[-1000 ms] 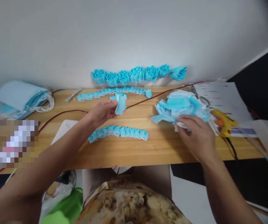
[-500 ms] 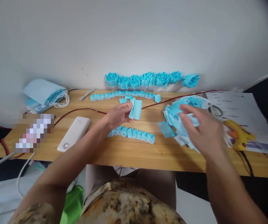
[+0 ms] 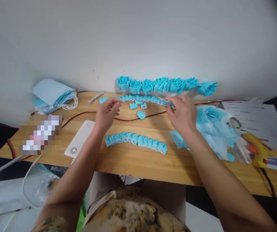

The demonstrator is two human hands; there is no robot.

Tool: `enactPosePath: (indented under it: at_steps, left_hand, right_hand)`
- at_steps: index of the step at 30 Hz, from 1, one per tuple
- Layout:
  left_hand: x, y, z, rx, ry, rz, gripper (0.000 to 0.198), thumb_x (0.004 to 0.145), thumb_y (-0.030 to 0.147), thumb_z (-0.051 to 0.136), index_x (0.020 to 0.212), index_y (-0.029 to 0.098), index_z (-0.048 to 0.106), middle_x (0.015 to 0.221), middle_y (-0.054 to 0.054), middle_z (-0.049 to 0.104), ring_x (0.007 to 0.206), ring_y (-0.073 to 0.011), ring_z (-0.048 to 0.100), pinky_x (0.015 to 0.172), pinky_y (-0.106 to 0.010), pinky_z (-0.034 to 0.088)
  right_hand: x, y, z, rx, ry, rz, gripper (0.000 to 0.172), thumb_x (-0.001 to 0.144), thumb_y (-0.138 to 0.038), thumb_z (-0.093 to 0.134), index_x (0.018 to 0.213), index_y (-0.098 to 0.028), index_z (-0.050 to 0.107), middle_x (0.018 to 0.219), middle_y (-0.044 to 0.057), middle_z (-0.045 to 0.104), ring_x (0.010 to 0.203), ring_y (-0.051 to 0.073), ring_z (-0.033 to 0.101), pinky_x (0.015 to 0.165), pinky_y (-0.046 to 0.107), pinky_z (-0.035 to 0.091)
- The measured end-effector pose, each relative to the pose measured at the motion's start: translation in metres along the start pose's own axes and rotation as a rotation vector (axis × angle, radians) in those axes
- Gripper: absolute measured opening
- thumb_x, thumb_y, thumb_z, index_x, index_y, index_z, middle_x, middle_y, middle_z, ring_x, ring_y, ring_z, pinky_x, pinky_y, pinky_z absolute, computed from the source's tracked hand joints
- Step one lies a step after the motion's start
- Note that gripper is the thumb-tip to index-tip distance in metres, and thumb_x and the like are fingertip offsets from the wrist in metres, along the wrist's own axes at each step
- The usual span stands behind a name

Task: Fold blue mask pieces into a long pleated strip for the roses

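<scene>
My left hand (image 3: 107,112) hovers at the left end of the back row of folded light-blue petals (image 3: 140,98). Its fingers are loosely curled, and nothing shows in them. At the row's right end, my right hand (image 3: 183,112) pinches a folded blue petal (image 3: 169,103) between thumb and fingers. One loose folded petal (image 3: 141,114) lies between my hands, with a few small folded pieces (image 3: 133,105) just behind it. Closer to me is a second, shorter row of petals (image 3: 135,139).
Blue fabric flowers (image 3: 162,84) line the wall. Loose blue sheets (image 3: 213,129) are piled at right, beside a yellow glue gun (image 3: 259,149) and printed paper (image 3: 251,119). Left are stacked face masks (image 3: 52,95) and a white power bank (image 3: 80,137). A red-black cable (image 3: 85,112) crosses the table.
The piece in my left hand is gone from it, and a folded petal now lies on the table. My left hand moved left; my right moved from the sheet pile to the back row's end.
</scene>
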State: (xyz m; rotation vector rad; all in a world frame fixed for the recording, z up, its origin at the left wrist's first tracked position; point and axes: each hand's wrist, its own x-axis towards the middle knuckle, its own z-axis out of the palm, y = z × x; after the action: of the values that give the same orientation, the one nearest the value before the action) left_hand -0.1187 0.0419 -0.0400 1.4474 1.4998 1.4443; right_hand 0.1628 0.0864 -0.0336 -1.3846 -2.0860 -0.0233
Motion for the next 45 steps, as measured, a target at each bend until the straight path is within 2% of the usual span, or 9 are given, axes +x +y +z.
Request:
enactPosePath:
  at_steps: [5,11,19,23,29,33,37,41,45]
  left_hand:
    - [-0.013,-0.015,-0.001,0.193,-0.033,0.025,0.026,0.088,0.035,0.058,0.101,0.018,0.073,0.098,-0.006,0.075,0.08,-0.0153,0.065,0.072,-0.027,0.054]
    - [-0.014,-0.013,-0.002,0.278,-0.049,0.057,0.025,0.091,0.033,0.057,0.101,0.019,0.075,0.104,-0.007,0.078,0.085,-0.0172,0.068,0.073,-0.027,0.053]
    - [-0.014,-0.019,-0.004,0.339,-0.06,0.053,0.026,0.093,0.033,0.056,0.102,0.019,0.076,0.105,-0.007,0.079,0.087,-0.0188,0.07,0.074,-0.029,0.053]
    - [-0.015,-0.019,-0.002,0.345,-0.092,0.049,0.026,0.093,0.033,0.056,0.103,0.02,0.076,0.105,-0.007,0.08,0.089,-0.0193,0.071,0.077,-0.029,0.053]
    - [-0.015,-0.018,-0.004,0.358,-0.11,0.083,0.026,0.094,0.033,0.055,0.102,0.019,0.076,0.107,-0.007,0.079,0.093,-0.0204,0.071,0.077,-0.029,0.052]
    - [-0.015,-0.02,-0.003,0.397,-0.116,0.08,0.026,0.095,0.031,0.055,0.105,0.019,0.076,0.104,-0.007,0.079,0.088,-0.0193,0.07,0.077,-0.029,0.051]
    - [-0.016,-0.02,0.002,0.61,-0.237,0.091,0.027,0.093,0.023,0.057,0.111,0.019,0.076,0.104,-0.008,0.078,0.09,-0.021,0.069,0.082,-0.031,0.051]
    - [-0.015,-0.018,0.006,0.85,-0.38,0.082,0.033,0.092,0.017,0.055,0.117,0.018,0.076,0.11,-0.011,0.075,0.105,-0.0264,0.068,0.088,-0.034,0.049]
    - [-0.013,-0.018,0.009,0.967,-0.452,0.017,0.029,0.092,0.015,0.052,0.103,0.018,0.078,0.106,-0.012,0.074,0.102,-0.0263,0.067,0.082,-0.032,0.047]
  right_hand:
    - [-0.006,0.011,0.027,-0.034,-0.338,-0.153,0.037,0.096,-0.03,0.058,0.129,-0.02,0.07,0.127,0.013,0.073,0.121,0.035,0.065,0.101,0.052,0.051]
    - [0.026,0.007,0.046,0.07,-0.339,-0.122,0.042,0.1,-0.025,0.045,0.135,-0.019,0.068,0.128,0.012,0.074,0.118,0.03,0.067,0.098,0.043,0.052]
    - [0.056,-0.008,0.092,-0.162,-0.488,-0.179,0.053,0.092,-0.004,0.042,0.138,-0.013,0.067,0.13,0.019,0.07,0.116,0.032,0.065,0.096,0.04,0.05]
    - [0.054,-0.013,0.085,-0.024,-0.556,-0.246,0.055,0.085,0.001,0.045,0.128,-0.018,0.073,0.133,0.012,0.07,0.12,0.029,0.064,0.1,0.04,0.049]
    - [0.035,-0.008,0.04,0.311,-0.334,-0.24,0.05,0.093,-0.01,0.039,0.128,-0.023,0.073,0.126,0.007,0.074,0.114,0.025,0.068,0.1,0.044,0.052]
    - [0.012,-0.006,0.022,0.271,-0.351,-0.196,0.041,0.097,-0.019,0.042,0.123,-0.024,0.075,0.118,0.008,0.076,0.109,0.027,0.07,0.096,0.046,0.054]
    - [-0.006,-0.002,0.03,0.068,-0.45,-0.29,0.042,0.098,-0.02,0.042,0.125,-0.024,0.074,0.114,0.011,0.075,0.11,0.03,0.067,0.097,0.048,0.052]
    - [-0.012,0.006,0.048,-0.162,-0.425,-0.347,0.04,0.1,-0.024,0.043,0.124,-0.019,0.075,0.1,0.014,0.074,0.101,0.032,0.066,0.093,0.049,0.05]
    - [-0.015,0.006,0.055,-0.26,-0.375,-0.36,0.033,0.102,-0.028,0.046,0.112,-0.017,0.076,0.102,0.014,0.074,0.099,0.031,0.065,0.089,0.044,0.049]
